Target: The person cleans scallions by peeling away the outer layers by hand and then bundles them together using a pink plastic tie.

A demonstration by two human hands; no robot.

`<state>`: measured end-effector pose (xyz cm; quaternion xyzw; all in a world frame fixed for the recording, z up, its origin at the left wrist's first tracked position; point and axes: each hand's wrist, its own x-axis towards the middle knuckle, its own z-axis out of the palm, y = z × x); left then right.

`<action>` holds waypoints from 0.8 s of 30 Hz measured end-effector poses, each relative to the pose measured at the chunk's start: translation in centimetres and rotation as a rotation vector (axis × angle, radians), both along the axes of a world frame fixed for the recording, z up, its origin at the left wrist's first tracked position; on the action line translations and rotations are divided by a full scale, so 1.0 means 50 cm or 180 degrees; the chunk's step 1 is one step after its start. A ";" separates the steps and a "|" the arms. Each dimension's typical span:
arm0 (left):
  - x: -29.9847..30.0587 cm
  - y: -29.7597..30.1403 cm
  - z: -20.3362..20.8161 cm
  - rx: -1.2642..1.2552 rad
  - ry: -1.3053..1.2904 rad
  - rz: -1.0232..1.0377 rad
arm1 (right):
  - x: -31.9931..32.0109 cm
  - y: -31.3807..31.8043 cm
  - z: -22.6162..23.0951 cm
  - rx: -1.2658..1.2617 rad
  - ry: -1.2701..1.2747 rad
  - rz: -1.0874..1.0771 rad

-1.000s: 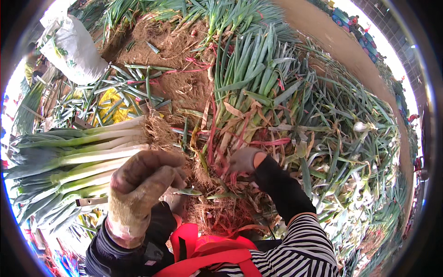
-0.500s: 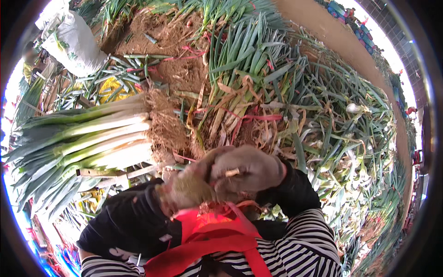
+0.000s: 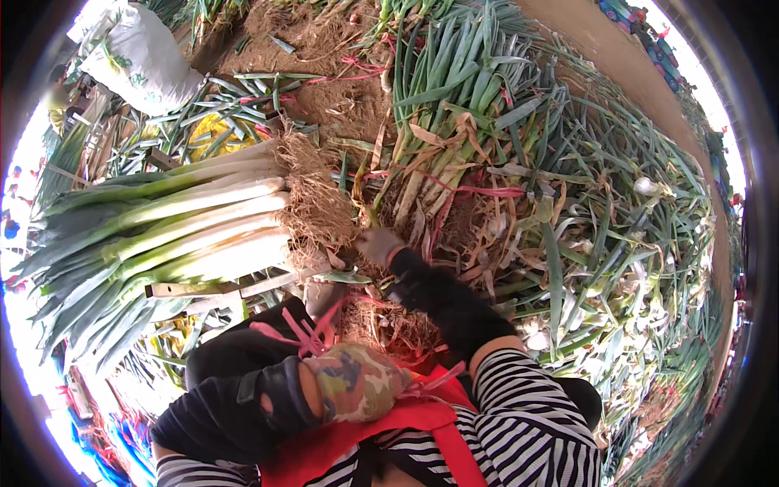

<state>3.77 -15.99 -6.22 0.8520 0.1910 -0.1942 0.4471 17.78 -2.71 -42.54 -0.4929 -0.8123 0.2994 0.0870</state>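
Hands moved: apart now, grey-gloved right hand [image 3: 379, 245] farther forward.
Both grips: I cannot tell.
Pink flat strips [image 3: 311, 339]: at camouflage-gloved left hand [image 3: 361, 381].
Long green-white leeks [image 3: 195, 219]: left of right hand.
Step, I judge: reaching; next needs sure pinch.

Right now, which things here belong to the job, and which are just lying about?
Likely in use:
left hand, gripping pink strips
right hand, near the heaped stalks
neat row of stalks

Likely just lying about:
white sack
yellow sheet
loose green leaf

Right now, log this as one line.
Left camouflage-gloved hand: gripping pink strips; right grey-gloved hand: near brown stringy roots; left side: white-stemmed green leeks
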 end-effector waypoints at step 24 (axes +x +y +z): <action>-0.035 0.082 0.076 0.1037 -0.0378 0.0272 | 0.177 -0.095 0.157 0.0291 0.1879 -0.3088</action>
